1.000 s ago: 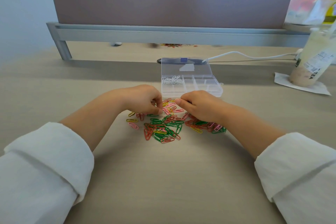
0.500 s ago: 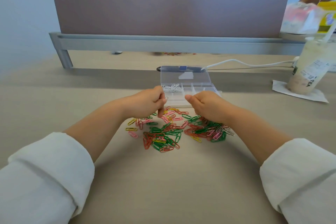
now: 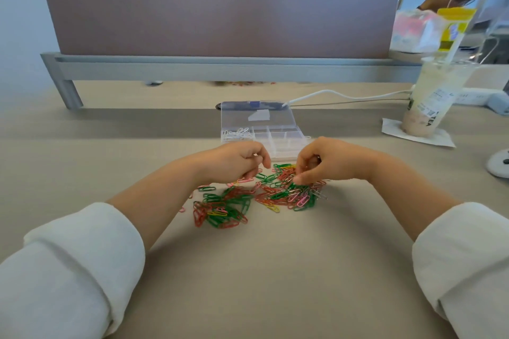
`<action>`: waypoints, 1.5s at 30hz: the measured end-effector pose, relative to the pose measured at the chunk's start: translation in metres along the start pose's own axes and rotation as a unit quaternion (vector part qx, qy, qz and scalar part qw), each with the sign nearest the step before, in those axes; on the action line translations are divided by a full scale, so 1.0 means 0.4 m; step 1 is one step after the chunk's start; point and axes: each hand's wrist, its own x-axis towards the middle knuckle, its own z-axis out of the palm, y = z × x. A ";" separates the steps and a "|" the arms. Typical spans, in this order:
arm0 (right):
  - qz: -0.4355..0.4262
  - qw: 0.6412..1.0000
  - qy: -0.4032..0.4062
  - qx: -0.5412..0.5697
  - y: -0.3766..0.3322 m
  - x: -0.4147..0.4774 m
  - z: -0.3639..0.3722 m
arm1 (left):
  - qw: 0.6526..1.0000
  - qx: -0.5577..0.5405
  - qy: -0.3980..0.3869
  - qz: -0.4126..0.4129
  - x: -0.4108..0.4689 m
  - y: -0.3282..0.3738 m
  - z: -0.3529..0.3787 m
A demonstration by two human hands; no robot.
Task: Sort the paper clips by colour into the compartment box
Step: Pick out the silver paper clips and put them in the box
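A loose pile of green, red, pink, yellow and silver paper clips (image 3: 228,209) lies on the beige desk between my hands. Just behind it stands the clear compartment box (image 3: 286,136) with its lid (image 3: 256,115) folded back. White clips (image 3: 238,132) fill its far-left compartment; the other compartments look bare. My left hand (image 3: 237,159) hovers over the pile's left rear with fingers curled in. My right hand (image 3: 325,162) pinches down into the right part of the pile, fingertips on a clip among green and red ones.
A plastic drink cup (image 3: 432,99) stands on a napkin at the right. A white cable (image 3: 344,95) runs behind the box. A mauve desk divider (image 3: 220,8) closes the back. A white round base (image 3: 498,165) sits at the right edge; a person sits beyond.
Both hands have come down from the box's front edge onto the pile. My right hand now pinches into the clips, and my head has tilted up a little.
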 end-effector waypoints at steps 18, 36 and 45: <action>-0.035 0.999 0.012 -0.028 0.013 -0.005 0.041 | 0.968 0.249 0.011 0.023 0.001 0.058 0.034; -0.017 0.999 0.033 -0.012 0.002 0.003 0.059 | 0.951 0.308 -0.011 0.033 -0.009 0.073 0.018; -0.015 0.999 0.047 -0.019 0.012 0.005 0.057 | 0.944 0.328 0.008 0.030 -0.006 0.056 0.007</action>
